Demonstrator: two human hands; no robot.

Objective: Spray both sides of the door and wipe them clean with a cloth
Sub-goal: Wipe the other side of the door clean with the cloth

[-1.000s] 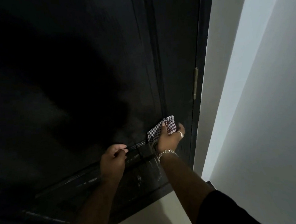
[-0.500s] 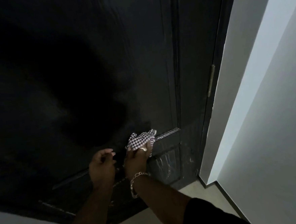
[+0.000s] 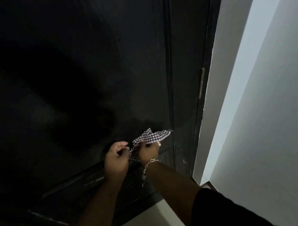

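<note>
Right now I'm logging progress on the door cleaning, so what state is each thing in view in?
door: dark; wet streaks on the lower panel, near the hinge side
checkered cloth: crumpled, pressed against the door
right hand: grips the cloth
left hand: fingers curled, close beside the cloth; whether it holds anything cannot be told
hinge: on the door's right edge, leaf folded shut
bracelet: hangs loose on the right wrist

Door [image 3: 88, 64] ahead, filling left and centre. Hinge [image 3: 201, 82] on door's right edge. Wall [image 3: 267, 104] right of door. Cloth [image 3: 152, 136] against lower door, under right hand [image 3: 148, 152]. Left hand [image 3: 115, 159] just left, touching cloth. Floor [image 3: 152, 218] below door.
</note>
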